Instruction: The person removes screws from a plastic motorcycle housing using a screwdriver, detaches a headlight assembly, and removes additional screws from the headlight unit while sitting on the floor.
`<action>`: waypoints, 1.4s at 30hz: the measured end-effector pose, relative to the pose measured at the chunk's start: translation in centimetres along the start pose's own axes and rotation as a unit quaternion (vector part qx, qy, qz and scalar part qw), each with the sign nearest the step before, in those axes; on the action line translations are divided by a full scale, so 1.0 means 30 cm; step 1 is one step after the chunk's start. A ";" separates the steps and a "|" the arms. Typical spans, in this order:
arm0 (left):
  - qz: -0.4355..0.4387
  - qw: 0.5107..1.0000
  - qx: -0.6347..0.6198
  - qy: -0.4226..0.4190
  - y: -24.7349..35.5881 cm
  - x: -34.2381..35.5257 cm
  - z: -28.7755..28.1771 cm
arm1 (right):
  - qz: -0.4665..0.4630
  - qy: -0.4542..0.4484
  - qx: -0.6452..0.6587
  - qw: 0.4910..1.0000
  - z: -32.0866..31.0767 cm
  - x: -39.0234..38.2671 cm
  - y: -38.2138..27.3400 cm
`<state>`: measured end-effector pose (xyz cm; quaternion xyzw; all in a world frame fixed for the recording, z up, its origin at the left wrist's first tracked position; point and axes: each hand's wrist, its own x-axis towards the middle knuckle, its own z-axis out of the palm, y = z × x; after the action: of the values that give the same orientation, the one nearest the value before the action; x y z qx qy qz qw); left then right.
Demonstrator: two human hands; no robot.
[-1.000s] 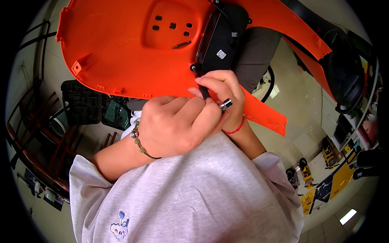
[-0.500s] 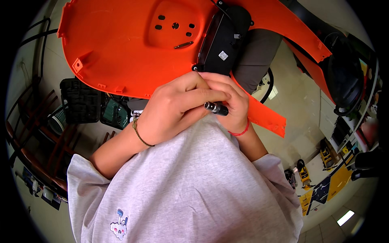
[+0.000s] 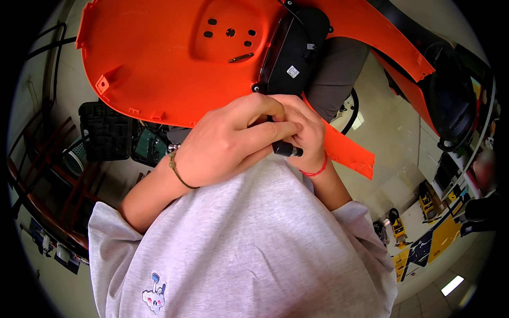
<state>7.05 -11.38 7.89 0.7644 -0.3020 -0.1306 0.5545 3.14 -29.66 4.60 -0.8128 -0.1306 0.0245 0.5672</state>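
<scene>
Gripping together a short black cylindrical tool handle [image 3: 287, 149]: left hand [image 3: 230, 140] overlapping right hand [image 3: 305, 132], both clamped around it, just under the large orange plastic panel [image 3: 159, 58].

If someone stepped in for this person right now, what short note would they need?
Left hand: closed over the right, fingers on a small black tool.
Right hand: gripping the same tool, its tip hidden near the lower corner of the black module.
The module sits on the big orange panel, held in front of the chest.
Done: cannot tell.
Left: probably the fastening at that corner.
</scene>
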 end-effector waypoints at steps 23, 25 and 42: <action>-0.061 0.998 0.001 0.032 -0.021 0.020 -0.014 | 0.029 0.048 0.020 0.998 0.022 0.015 -0.014; -0.091 0.995 -0.010 0.033 -0.010 0.025 -0.001 | 0.032 0.072 -0.017 0.997 0.035 0.008 -0.006; -0.091 0.994 -0.066 0.015 -0.014 0.040 0.011 | -0.001 0.072 -0.036 0.997 0.024 0.014 0.006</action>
<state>7.95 -12.28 7.55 0.7523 -0.2132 -0.1889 0.5940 3.44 -28.94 4.22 -0.8320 -0.0912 -0.0394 0.5458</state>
